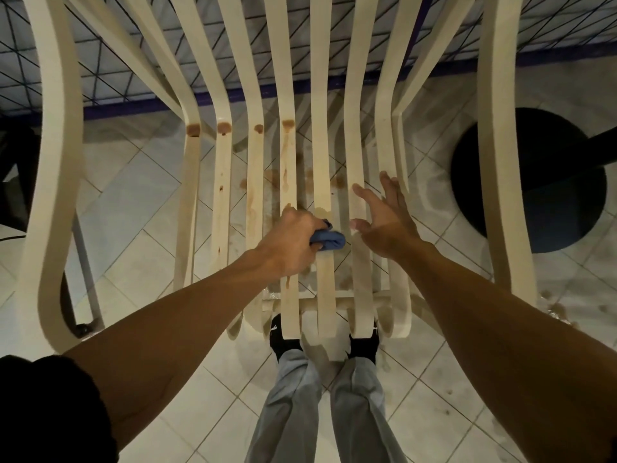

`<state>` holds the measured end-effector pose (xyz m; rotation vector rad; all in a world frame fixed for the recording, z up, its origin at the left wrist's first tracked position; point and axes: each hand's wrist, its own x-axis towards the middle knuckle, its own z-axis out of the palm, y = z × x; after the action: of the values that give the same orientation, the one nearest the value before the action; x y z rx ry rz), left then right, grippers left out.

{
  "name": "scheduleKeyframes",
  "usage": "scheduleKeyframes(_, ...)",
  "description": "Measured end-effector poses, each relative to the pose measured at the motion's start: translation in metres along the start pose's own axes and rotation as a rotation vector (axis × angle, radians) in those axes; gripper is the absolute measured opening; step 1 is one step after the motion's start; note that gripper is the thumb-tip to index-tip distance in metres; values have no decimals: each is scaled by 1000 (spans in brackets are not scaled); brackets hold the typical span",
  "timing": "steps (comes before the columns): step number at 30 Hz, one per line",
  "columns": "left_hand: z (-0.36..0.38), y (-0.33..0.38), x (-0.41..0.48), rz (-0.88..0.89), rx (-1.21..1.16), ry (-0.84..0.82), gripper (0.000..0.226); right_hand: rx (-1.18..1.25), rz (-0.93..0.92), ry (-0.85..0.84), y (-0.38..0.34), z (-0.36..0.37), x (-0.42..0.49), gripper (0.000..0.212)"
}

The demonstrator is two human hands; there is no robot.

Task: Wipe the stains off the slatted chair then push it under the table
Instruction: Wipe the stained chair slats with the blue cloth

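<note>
The left hand [293, 242] grips a bunched blue cloth [329, 241] against the middle seat slats of the cream slatted chair [500, 162], while the right hand [387, 218] rests beside it, fingers spread. Brown stains [287, 123] mark the slats farther out, near the table [551, 51] edge

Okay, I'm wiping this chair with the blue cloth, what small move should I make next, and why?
Probably push the blue cloth in your left hand forward along the slat under that hand: a brown streak runs up it to a blot at the bend, not yet wiped. Your right hand lies open on the slats beside.
</note>
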<state>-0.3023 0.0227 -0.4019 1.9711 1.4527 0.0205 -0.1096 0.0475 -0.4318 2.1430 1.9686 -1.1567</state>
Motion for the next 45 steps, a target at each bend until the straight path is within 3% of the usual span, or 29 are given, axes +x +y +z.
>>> scheduleKeyframes(5,1,2,-11,27,0,-76,17,16,0,-4,1,0,-1,67)
scheduleKeyframes(12,4,1,-6,-40,-60,72,16,-5,-2,15,0,1,0,68)
scheduleKeyframes(18,12,6,-27,-21,-59,-43,21,-11,-7,6,0,1,0,68)
scheduleKeyframes(25,8,6,-14,-62,-55,66,17,-17,-19,-3,-2,-2,-1,67)
scheduleKeyframes(32,19,12,-41,-34,-38,-66,13,-34,-31,-15,1,-2,-1,67)
scheduleKeyframes(37,14,14,-30,-79,-81,5,18,-66,-35,4,0,0,-1,67)
scheduleKeyframes(41,22,16,-31,-93,5,36,17,-77,-34,7,0,1,0,67)
scheduleKeyframes(45,30,28,-48,-6,97,-58,21,-81,-40,-4,1,-1,-1,67)
